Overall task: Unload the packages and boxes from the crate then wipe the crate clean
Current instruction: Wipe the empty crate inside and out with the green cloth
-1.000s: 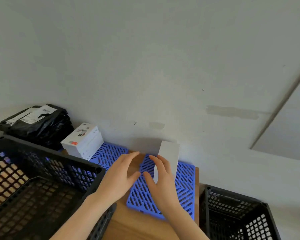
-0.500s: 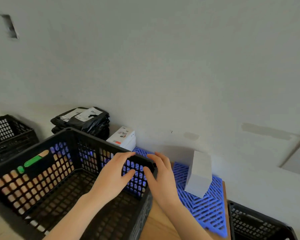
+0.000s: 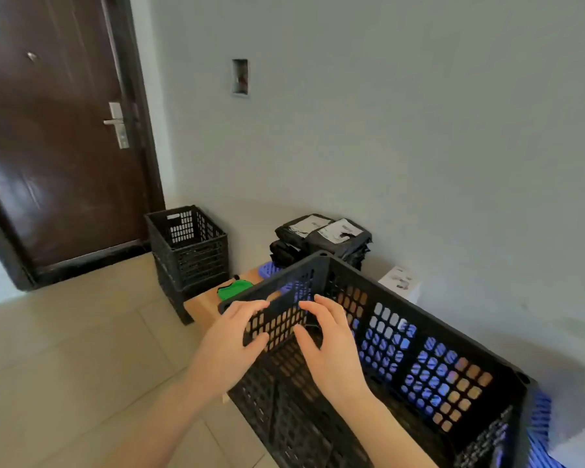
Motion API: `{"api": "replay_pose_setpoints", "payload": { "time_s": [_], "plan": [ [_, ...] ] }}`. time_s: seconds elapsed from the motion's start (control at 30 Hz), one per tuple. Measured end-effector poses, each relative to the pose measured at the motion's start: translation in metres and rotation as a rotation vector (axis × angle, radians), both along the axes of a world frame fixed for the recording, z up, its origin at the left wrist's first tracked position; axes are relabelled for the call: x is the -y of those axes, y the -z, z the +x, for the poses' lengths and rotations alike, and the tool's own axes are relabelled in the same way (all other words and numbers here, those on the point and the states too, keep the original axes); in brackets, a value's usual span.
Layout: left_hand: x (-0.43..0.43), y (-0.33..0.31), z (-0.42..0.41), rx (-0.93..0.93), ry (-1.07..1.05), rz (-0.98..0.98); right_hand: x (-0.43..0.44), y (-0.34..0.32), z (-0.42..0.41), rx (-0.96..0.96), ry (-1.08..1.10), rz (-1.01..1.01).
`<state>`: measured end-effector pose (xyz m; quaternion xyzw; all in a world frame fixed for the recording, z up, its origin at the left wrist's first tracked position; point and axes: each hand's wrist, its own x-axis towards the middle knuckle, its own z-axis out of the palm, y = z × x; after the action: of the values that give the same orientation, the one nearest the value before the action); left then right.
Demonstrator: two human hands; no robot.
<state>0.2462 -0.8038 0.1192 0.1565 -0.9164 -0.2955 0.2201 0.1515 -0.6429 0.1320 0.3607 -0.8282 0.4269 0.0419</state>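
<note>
Crate (image 3: 419, 336), black and mesh-walled, set on the surface (image 3: 201, 304) right of centre, over a blue mat (image 3: 541, 417) showing through the holes. Nothing seen inside, so unloading judged done and wiping next.

Far left, a dark door (image 3: 48, 146). Beside it, on the floor (image 3: 65, 349), two stacked crates (image 3: 188, 244), well apart from the work. Right of those, at the surface's left end, a crumpled green cloth (image 3: 234, 289), just beside the crate's end wall and probably meant for the wiping.

Left hand (image 3: 228, 342) and right hand (image 3: 333, 356) side by side in front of that end wall, fingers loosely spread and slightly bent, pinching nothing. Impossible to tell whether touching the mesh or hovering just short of it.

Behind the crate, against the wall, a pile of black packages (image 3: 321, 236). Right of that, a white box (image 3: 399, 282). Both out of the crate.

For a good wipe: reach for the cloth with the left hand, being the nearer. Steady the rim with the right, to stop the crate sliding on the mat or nudging the box behind. Start with the inside bottom, then the walls, then the rim. Keep the cloth bunched flat and the pressure light, given mesh holes likely to snag it.
</note>
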Motion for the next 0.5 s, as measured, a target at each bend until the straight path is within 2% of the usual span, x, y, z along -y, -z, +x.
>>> {"api": "replay_pose_setpoints", "payload": {
  "time_s": [0.27, 0.5],
  "plan": [
    [0.104, 0.004, 0.036, 0.04, -0.157, -0.002, 0.126, -0.001, -0.013, 0.004, -0.217, -0.015],
    [0.188, 0.002, -0.012, 0.065, -0.168, -0.052, 0.21, -0.004, -0.065, -0.007, -0.256, -0.007]
  ]
}}
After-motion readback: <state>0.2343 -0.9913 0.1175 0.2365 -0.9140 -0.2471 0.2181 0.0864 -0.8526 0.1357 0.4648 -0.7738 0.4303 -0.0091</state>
